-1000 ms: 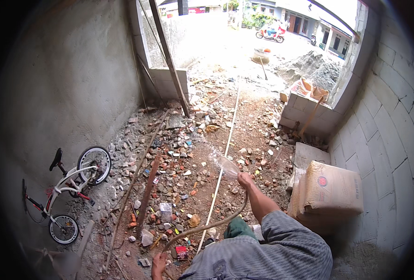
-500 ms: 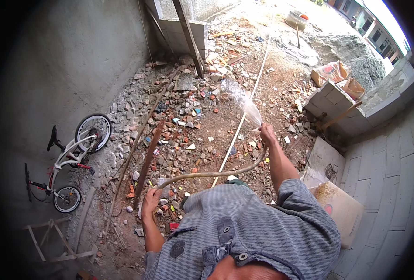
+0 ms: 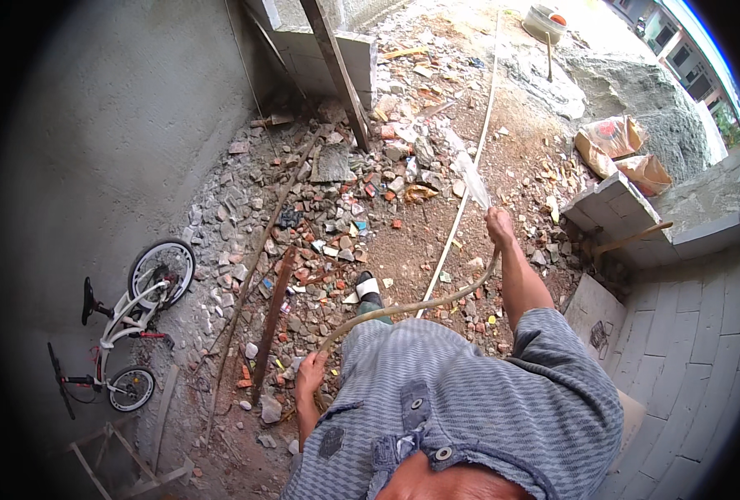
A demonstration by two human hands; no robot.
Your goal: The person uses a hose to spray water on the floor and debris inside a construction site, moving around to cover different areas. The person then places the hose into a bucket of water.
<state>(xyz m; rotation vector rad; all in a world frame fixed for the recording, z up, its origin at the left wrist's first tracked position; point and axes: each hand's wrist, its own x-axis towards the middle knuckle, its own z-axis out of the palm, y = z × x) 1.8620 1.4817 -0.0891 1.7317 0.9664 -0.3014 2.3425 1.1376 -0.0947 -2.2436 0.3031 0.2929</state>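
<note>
A yellowish-brown hose (image 3: 412, 307) bows across in front of my waist. My right hand (image 3: 498, 226) is closed round its outlet end, held out ahead over the rubble. From there a jet of water (image 3: 473, 178) shoots forward and to the left. Lower down on the left, my left hand (image 3: 310, 374) is closed round the hose; its fingers are partly hidden. One sandalled foot (image 3: 368, 287) stands on the broken ground beyond the hose.
Broken bricks and stones (image 3: 337, 242) cover the ground. A long pale pole (image 3: 449, 243) and a brown plank (image 3: 274, 321) lie there. A white bicycle (image 3: 120, 329) is at the left wall. Torn sacks (image 3: 610, 140) lie by a low block wall (image 3: 616, 212); a slanted post (image 3: 337, 71) stands ahead.
My foot has come into view ahead of the shirt. The spray looks narrower. The surroundings have shifted in the picture, and my body now covers most of the cardboard box. Both hands keep the hose.
</note>
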